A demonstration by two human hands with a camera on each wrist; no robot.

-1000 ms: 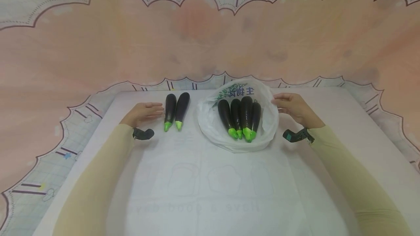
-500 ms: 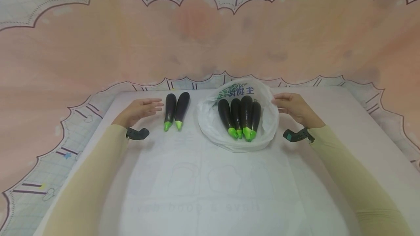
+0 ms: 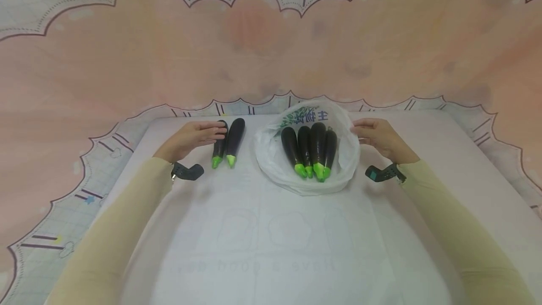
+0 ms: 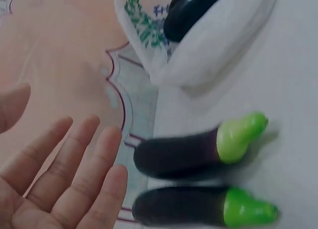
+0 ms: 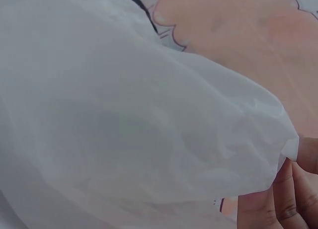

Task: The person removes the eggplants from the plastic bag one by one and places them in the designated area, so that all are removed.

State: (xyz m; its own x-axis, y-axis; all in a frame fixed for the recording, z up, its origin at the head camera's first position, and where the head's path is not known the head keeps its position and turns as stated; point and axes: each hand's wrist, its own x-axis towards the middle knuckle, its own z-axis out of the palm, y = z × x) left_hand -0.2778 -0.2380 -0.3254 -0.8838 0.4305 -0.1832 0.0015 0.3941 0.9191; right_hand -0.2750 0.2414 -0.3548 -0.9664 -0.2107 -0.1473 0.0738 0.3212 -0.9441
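Note:
Two dark eggplants with green stems lie side by side on the white table, the left eggplant (image 3: 219,149) and the right eggplant (image 3: 235,138). My left hand (image 3: 188,140) hovers at the left one, its fingers hiding part of that eggplant from the head camera. In the left wrist view the fingers are spread and hold nothing, apart from both eggplants. A white plastic bag (image 3: 271,161) stands with its mouth wide; several eggplants (image 3: 317,147) lie inside. At the bag's right rim, my right hand (image 3: 383,140) pinches the plastic between thumb and fingers, as the right wrist view shows (image 5: 285,201).
The white table (image 3: 262,229) extends in front of the bag and eggplants, with faint printed shapes and letters. A peach-coloured cloth backdrop (image 3: 254,55) with scalloped borders rises behind the table's far edge.
The left hand first drew back slightly to the left, then moved right until its fingers came over the left eggplant. The right hand, the bag and the eggplants have stayed in place.

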